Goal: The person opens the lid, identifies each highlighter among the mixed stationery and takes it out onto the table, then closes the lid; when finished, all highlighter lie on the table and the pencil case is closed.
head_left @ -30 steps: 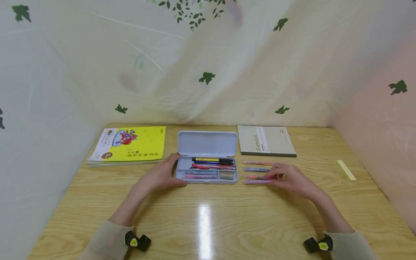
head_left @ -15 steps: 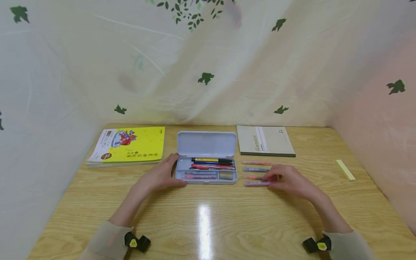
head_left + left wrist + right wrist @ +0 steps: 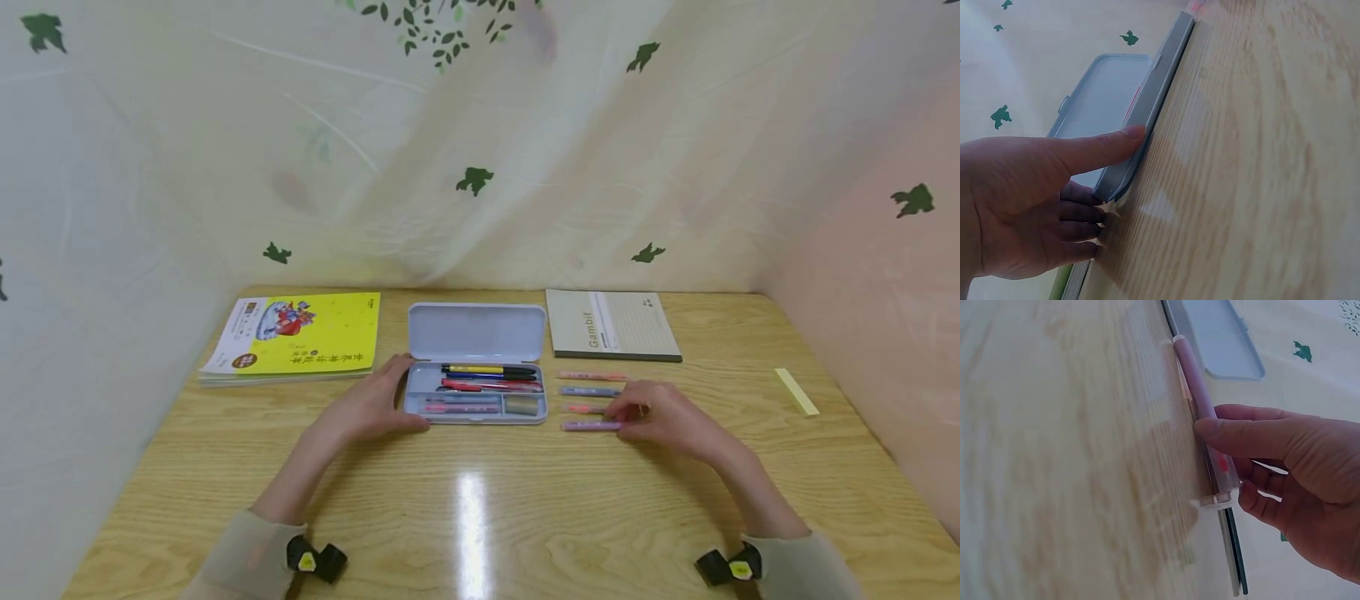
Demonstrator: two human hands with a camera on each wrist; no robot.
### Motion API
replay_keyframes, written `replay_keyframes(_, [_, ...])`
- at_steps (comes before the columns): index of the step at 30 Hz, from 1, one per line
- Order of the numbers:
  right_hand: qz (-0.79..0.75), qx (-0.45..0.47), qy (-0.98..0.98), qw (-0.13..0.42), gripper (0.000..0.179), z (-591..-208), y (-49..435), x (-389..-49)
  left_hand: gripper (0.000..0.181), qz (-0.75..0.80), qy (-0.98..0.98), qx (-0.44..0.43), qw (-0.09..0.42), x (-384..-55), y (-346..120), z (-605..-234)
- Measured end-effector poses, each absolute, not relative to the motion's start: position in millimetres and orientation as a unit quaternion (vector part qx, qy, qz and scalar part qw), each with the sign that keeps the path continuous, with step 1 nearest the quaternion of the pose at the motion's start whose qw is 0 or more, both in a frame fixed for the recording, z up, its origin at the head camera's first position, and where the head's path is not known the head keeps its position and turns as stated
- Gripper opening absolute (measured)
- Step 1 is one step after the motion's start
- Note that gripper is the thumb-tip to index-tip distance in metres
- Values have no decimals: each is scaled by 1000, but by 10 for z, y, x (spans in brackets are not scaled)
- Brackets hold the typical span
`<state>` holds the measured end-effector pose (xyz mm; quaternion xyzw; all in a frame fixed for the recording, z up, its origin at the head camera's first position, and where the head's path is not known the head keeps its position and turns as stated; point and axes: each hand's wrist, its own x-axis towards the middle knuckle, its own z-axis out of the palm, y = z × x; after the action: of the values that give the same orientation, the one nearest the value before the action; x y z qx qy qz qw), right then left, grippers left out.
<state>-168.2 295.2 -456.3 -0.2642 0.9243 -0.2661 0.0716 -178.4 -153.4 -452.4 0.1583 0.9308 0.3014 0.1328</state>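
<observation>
An open pale-blue pencil case [image 3: 420, 378] lies on the wooden table. My left hand [image 3: 363, 408] holds its left end, the thumb [image 3: 1110, 147] on the front wall and the other fingers around the end. Beside the case, to its right, my right hand [image 3: 671, 419] pinches a purple highlighter [image 3: 1192, 372] by its clear-capped end between thumb and index finger. This highlighter is the nearest of a row; behind it lie a pink one [image 3: 581, 409], a blue one [image 3: 588, 391] and an orange one [image 3: 592, 376]. My right fingers partly cover the pink one.
Inside the case are several pens [image 3: 491, 386] and a greyish-brown block [image 3: 521, 405]. A stack of yellow-covered books [image 3: 341, 329] stands back left, a grey notebook [image 3: 637, 321] back right. A pale yellow strip [image 3: 797, 392] lies far right. A patterned curtain [image 3: 480, 233] encloses the table.
The purple highlighter has shifted slightly towards me in my right hand, widening its gap from the pink one. My left hand has stayed at the case.
</observation>
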Motion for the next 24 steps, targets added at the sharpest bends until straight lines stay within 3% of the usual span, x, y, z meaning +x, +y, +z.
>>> replay_keyframes(24, [-256,-271,926,67,20,-4563,2942,-1684,96,303,930,161,133,-1787,-1533,-4535])
